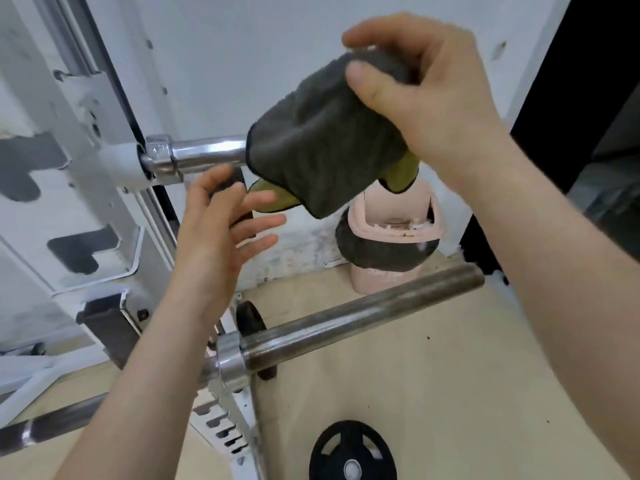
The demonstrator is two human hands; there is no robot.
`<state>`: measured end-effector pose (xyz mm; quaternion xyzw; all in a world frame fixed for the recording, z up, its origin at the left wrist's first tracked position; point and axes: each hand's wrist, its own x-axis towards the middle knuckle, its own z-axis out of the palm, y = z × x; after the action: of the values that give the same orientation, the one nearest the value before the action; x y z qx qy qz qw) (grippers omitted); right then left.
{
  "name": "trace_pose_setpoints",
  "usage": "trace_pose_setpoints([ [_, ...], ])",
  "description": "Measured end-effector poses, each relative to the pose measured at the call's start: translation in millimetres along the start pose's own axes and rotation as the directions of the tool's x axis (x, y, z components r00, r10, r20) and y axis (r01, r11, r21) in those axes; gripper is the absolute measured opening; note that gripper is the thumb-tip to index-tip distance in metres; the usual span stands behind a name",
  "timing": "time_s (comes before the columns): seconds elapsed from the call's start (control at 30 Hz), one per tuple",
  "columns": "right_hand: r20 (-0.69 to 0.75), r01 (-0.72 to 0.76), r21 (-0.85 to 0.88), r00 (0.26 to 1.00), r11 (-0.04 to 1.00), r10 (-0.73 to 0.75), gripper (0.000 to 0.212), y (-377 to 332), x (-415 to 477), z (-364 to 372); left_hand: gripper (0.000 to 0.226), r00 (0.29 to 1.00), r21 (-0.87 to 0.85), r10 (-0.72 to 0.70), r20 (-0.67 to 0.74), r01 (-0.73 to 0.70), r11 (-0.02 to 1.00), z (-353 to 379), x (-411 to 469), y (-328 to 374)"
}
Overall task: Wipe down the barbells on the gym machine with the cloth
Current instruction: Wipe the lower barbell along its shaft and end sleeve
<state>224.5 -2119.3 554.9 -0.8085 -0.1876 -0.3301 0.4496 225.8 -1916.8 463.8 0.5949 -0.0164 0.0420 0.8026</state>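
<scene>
Grey cloth (pixel 325 147), yellow underneath, is pinched at its top by the right hand (pixel 426 95) at one o'clock, and the end of the upper barbell (pixel 207 152) is covered by it. The left hand (pixel 214 223), fingers spread and empty, is held just below that bar. A second barbell (pixel 363 317) is seen at five o'clock.

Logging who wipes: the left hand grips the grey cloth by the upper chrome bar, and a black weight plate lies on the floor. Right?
Wrong hand: the head view shows the right hand gripping the grey cloth by the upper chrome bar; the left hand is open. The black weight plate lies on the floor.
</scene>
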Motion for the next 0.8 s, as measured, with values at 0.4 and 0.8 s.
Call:
trace_pose_setpoints([
  [0.4,0.369,-0.11,-0.621,0.833,0.776,0.413,0.048,65,-142,97,0.019,0.95,0.908,-0.264,0.165,-0.041,0.418,-64,-63,-53],
  [0.8,0.267,-0.063,-0.719,0.895,0.692,0.358,0.031,162,-171,76,0.049,0.952,0.912,-0.074,0.296,-0.305,-0.274,-32,-32,-130],
])
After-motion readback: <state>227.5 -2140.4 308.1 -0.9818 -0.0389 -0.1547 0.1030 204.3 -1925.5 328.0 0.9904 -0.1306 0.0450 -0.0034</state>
